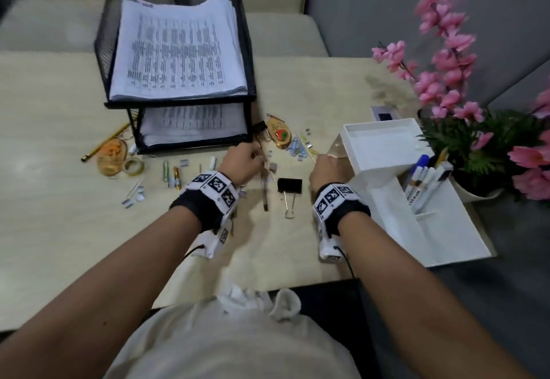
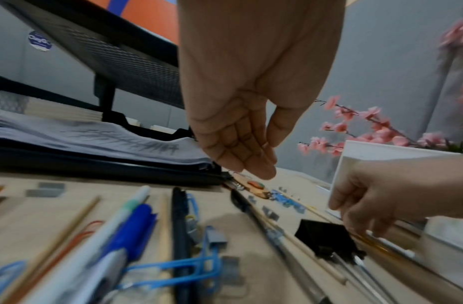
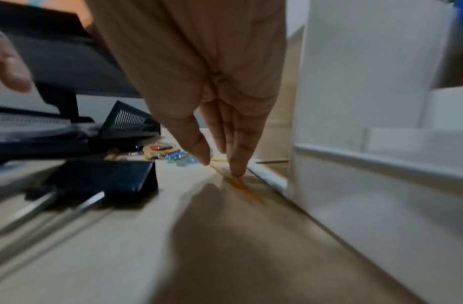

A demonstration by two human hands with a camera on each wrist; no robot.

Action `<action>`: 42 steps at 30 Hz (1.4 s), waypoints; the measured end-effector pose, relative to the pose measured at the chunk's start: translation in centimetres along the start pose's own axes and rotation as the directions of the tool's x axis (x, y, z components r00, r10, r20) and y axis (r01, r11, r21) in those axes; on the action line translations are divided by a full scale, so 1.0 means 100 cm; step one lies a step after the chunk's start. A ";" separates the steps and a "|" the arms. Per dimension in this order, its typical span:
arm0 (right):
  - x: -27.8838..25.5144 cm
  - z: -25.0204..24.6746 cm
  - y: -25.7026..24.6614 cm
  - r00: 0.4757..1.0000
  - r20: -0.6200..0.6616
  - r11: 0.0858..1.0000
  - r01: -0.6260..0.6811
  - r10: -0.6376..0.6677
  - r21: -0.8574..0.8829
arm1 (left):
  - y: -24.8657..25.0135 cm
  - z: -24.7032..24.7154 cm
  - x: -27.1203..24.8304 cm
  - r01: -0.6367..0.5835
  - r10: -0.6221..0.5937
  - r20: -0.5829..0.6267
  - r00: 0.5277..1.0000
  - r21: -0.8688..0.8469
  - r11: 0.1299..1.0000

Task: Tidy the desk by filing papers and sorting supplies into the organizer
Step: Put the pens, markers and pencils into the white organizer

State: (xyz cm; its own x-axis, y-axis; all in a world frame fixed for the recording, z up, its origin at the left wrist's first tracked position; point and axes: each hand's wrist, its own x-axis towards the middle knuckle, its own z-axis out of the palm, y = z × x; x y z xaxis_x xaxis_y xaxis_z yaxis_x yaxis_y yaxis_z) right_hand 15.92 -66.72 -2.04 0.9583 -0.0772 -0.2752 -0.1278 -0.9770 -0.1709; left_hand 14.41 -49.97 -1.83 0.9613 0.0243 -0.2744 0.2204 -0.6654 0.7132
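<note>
My right hand (image 1: 323,160) reaches down beside the white organizer (image 1: 387,203). Its straight fingers (image 3: 237,164) touch a thin orange pencil (image 3: 244,188) lying on the desk, thumb apart. The left wrist view shows the same pencil (image 2: 373,243) under the right hand (image 2: 360,207). My left hand (image 1: 253,159) hovers over a dark pen (image 1: 265,192) in front of the black mesh paper tray (image 1: 178,104). The left hand (image 2: 268,159) is relaxed, fingers pointing down and holding nothing. A black binder clip (image 1: 290,185) lies between the two hands.
Printed papers (image 1: 178,48) fill both tray levels. Markers (image 1: 422,180) stand in the organizer. Tape rolls (image 1: 134,166), a yellow pencil (image 1: 104,144), a wooden keychain (image 1: 279,134), blue paper clips (image 1: 295,145) and staples litter the desk. Pink flowers (image 1: 446,51) stand at the right.
</note>
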 end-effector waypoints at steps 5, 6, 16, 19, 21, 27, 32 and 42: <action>-0.002 0.020 0.007 0.998 0.039 0.998 -0.050 0.049 0.023 | -0.019 -0.006 -0.002 0.010 -0.011 0.012 1.000 0.049 0.999; -0.004 0.021 0.009 0.998 0.031 0.997 -0.062 0.060 0.043 | -0.019 -0.005 -0.002 -0.014 0.014 0.011 1.000 0.077 0.997; -0.039 -0.043 -0.015 0.962 -0.212 0.804 0.261 -0.171 0.534 | 0.021 0.008 -0.003 -0.408 0.431 -0.009 0.902 0.300 0.862; -0.034 -0.055 -0.036 0.962 -0.102 0.640 0.245 -0.252 0.728 | 0.016 0.001 -0.002 -0.282 0.280 0.037 0.959 0.162 0.946; -0.022 -0.045 -0.046 0.975 -0.029 0.539 0.147 -0.221 0.829 | 0.000 -0.006 -0.002 -0.116 0.119 -0.049 0.992 0.071 0.991; -0.001 0.027 -0.069 0.996 0.044 0.971 0.066 -0.078 0.229 | -0.060 -0.029 -0.014 0.138 -0.144 -0.042 0.989 -0.122 0.983; -0.005 0.047 -0.066 0.998 0.062 1.000 0.002 -0.001 -0.015 | -0.081 -0.039 -0.017 0.237 -0.258 -0.041 0.965 -0.279 0.931; -0.034 0.023 -0.057 0.994 0.000 0.754 -0.085 0.111 0.651 | -0.041 -0.023 -0.017 0.321 -0.169 0.274 0.947 -0.766 0.557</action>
State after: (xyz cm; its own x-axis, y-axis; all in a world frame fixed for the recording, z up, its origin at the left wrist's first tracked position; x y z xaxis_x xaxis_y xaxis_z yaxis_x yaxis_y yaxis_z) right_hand 12.84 -60.48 -2.34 0.9380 -0.1853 -0.2928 -0.3439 -0.6009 -0.7215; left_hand 12.21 -45.57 -2.79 0.8277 -0.0693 -0.5569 0.5579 0.2087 0.8033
